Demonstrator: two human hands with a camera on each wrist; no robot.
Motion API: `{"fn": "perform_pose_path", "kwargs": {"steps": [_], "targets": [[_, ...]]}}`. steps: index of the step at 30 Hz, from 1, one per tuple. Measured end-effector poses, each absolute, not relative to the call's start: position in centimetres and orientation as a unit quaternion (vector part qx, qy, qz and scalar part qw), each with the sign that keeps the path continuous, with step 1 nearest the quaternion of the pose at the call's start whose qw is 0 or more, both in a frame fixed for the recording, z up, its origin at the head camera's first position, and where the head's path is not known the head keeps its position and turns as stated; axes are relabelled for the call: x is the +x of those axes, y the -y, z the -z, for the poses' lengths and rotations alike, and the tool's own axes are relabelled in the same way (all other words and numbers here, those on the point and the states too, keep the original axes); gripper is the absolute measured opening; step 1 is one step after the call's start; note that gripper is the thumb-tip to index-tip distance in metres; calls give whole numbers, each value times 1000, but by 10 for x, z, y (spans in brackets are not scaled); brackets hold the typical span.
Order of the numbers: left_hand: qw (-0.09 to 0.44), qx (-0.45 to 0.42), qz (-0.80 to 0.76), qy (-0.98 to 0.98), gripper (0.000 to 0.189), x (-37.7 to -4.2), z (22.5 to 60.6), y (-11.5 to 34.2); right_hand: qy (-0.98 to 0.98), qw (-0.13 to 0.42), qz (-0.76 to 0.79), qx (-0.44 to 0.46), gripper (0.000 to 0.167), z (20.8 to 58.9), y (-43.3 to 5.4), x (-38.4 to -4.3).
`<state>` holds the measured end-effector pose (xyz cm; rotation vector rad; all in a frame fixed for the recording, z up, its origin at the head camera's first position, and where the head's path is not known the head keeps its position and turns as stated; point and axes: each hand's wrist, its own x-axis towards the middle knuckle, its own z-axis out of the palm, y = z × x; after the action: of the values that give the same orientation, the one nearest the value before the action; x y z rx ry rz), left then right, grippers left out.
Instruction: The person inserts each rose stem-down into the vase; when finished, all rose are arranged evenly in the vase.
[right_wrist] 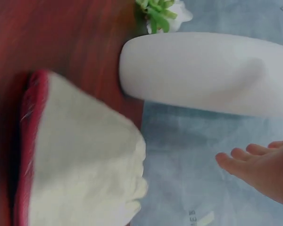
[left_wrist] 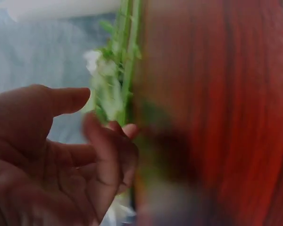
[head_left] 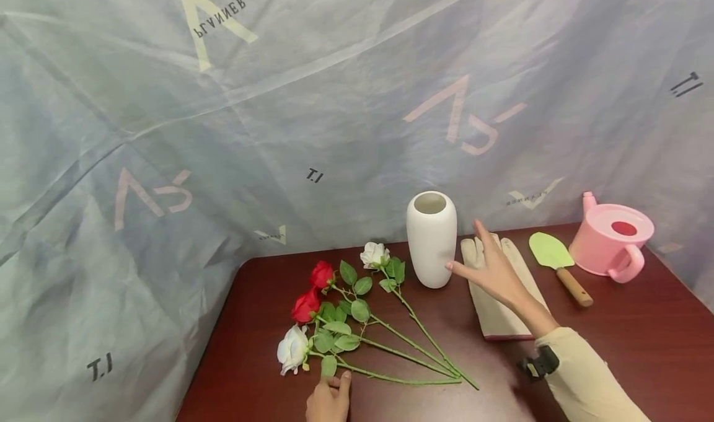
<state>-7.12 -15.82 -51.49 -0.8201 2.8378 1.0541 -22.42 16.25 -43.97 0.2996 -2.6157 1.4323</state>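
A white vase [head_left: 432, 242] stands upright near the back of the table. Just right of it is my right hand [head_left: 491, 272], fingers spread and holding nothing, its thumb overlapping the vase's edge in the head view. Beneath that hand lie cream work gloves [right_wrist: 85, 155] with a red cuff edge. At the front, my left hand [head_left: 329, 400] has loosely bent fingers, thumb apart from them in the left wrist view, with nothing gripped. Close above its fingertips are the leaves of a pale rose [head_left: 293, 350]. Two red roses [head_left: 306, 306] and another white rose [head_left: 375, 256] lie beyond, stems fanned toward the right.
To the right, a green-bladed trowel [head_left: 551, 251] with a wooden handle lies beside a pink watering can [head_left: 608, 239]. A grey printed cloth [head_left: 312, 112] hangs behind the dark red table [head_left: 251, 323].
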Motion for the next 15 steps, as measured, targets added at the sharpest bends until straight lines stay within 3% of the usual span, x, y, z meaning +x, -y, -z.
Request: {"fn": "perform_pose_path", "kwargs": {"steps": [9, 15], "targets": [[65, -224, -402, -885, 56, -88, 531, 160, 834, 76, -536, 105, 105, 426, -139, -247], [62, -221, -466, -855, 37, -92, 533, 161, 817, 91, -560, 104, 109, 425, -128, -256]]}}
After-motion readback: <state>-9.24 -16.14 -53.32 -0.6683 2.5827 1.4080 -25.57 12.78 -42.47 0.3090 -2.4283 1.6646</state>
